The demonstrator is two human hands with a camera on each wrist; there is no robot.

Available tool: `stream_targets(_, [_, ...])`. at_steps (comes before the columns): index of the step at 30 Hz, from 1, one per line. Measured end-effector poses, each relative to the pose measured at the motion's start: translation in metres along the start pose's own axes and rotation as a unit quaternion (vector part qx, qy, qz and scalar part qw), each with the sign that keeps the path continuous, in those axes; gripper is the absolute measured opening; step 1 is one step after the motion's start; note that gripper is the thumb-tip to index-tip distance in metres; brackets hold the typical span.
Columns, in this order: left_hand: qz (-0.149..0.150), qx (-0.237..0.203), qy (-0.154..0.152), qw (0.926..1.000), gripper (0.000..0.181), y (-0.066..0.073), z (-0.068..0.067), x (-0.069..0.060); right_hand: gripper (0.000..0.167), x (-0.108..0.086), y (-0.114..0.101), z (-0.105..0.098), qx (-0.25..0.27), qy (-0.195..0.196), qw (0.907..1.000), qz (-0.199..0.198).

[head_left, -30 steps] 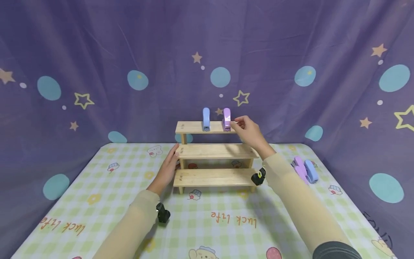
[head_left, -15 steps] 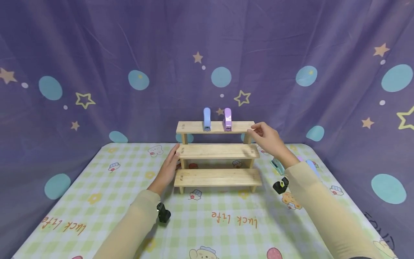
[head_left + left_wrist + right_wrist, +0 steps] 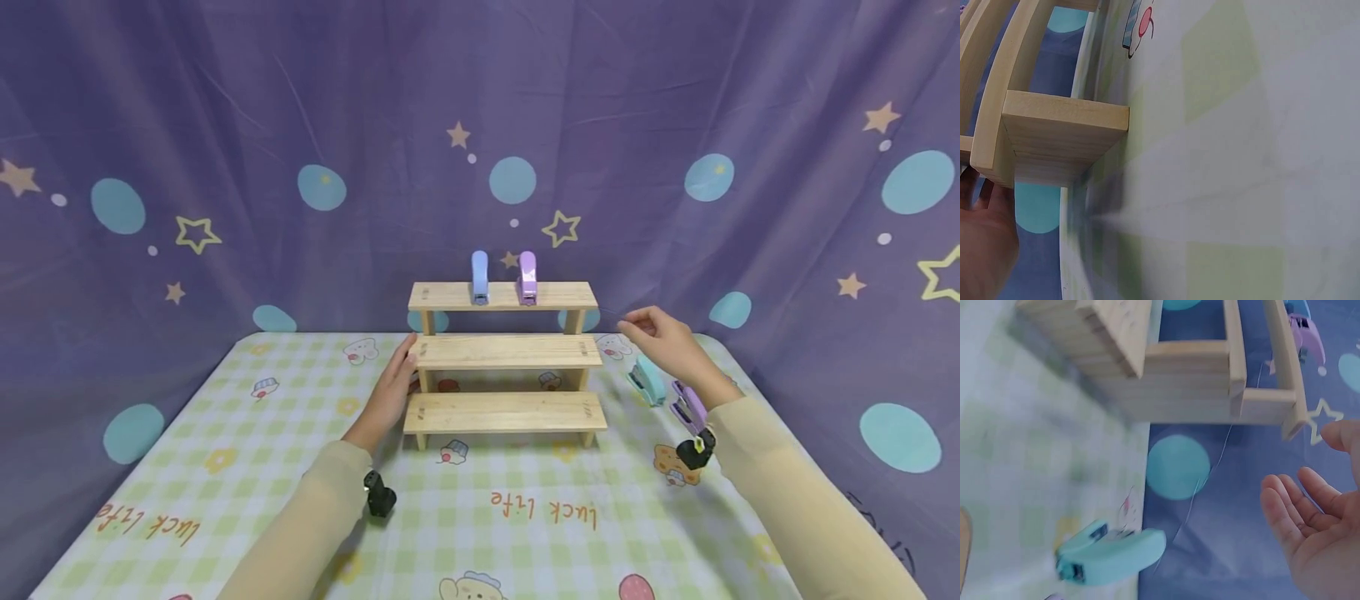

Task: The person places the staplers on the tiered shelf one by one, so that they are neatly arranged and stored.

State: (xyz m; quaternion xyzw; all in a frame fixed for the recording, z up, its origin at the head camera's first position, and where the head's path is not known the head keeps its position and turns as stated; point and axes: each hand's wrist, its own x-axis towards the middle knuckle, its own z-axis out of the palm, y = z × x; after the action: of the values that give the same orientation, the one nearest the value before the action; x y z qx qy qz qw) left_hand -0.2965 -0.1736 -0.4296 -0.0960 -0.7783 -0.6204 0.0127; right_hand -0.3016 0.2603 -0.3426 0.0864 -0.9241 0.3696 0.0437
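Note:
On the top step of a three-step wooden stand (image 3: pixel 510 352) a blue stapler (image 3: pixel 480 277) and a purple stapler (image 3: pixel 528 277) stand side by side. My left hand (image 3: pixel 386 396) rests against the stand's left side, by the middle step; the left wrist view shows its fingers (image 3: pixel 985 194) at the wood. Off the stand's right side, my right hand (image 3: pixel 667 346) hangs in the air, holding nothing, its fingers loosely bent. Below it on the table lie a mint-green stapler (image 3: pixel 649 380) and another purple stapler (image 3: pixel 690 406), the latter partly covered by the wrist camera.
A checked cloth with printed cartoons covers the table (image 3: pixel 480 542). Behind it hangs a purple curtain (image 3: pixel 600 100) with stars and dots. The middle step (image 3: pixel 506 352) and bottom step (image 3: pixel 502 412) show bare wood.
My right hand has left the purple stapler on the top step and moved right and down. The mint-green stapler has come into sight. My left hand stays at the stand.

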Motion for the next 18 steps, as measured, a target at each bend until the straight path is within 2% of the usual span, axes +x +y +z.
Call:
stream_targets(11, [0.001, -0.001, 0.000, 1.0000, 0.056, 0.000, 0.000, -0.001, 0.064, -0.011, 0.035, -0.003, -0.002, -0.023, 0.9990, 0.038])
stream_targets(18, [0.006, 0.002, 0.000, 1.0000, 0.056, 0.000, 0.000, 0.000, 0.056, -0.013, 0.056, -0.001, -0.014, -0.025, 0.9987, 0.042])
